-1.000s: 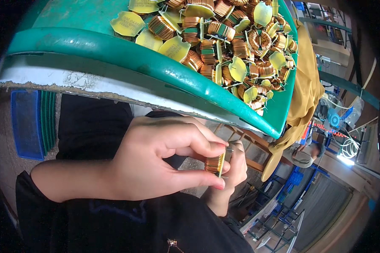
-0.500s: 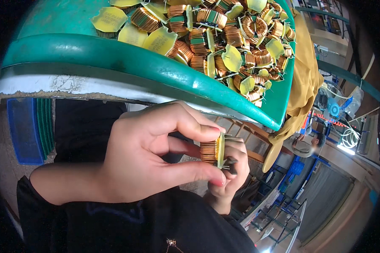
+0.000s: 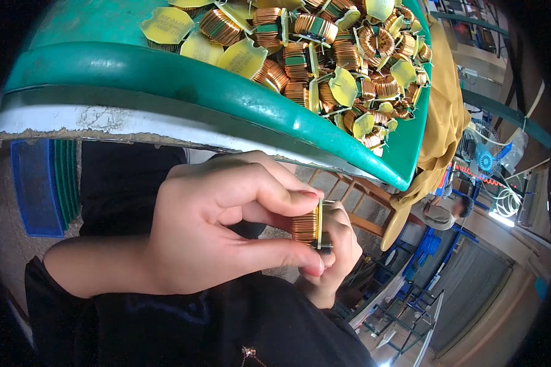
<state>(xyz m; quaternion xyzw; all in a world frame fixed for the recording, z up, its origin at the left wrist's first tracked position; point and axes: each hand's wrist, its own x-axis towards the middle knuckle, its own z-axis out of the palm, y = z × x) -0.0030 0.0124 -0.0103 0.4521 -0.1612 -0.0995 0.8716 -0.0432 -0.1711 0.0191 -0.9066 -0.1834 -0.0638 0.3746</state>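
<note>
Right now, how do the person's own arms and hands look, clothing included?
The left hand and right hand are gloveless, with no ring or watch visible. The left forearm is bare up to a black sleeve ending near the elbow; the right one cannot be told apart from the black top.

Blue crate [image 3: 37, 189] down on your left! Over to your right, mustard cloth [image 3: 444, 110] hangs in folds, wooden chair [image 3: 367, 226] below, blue fan [image 3: 485, 161] farther off.
</note>
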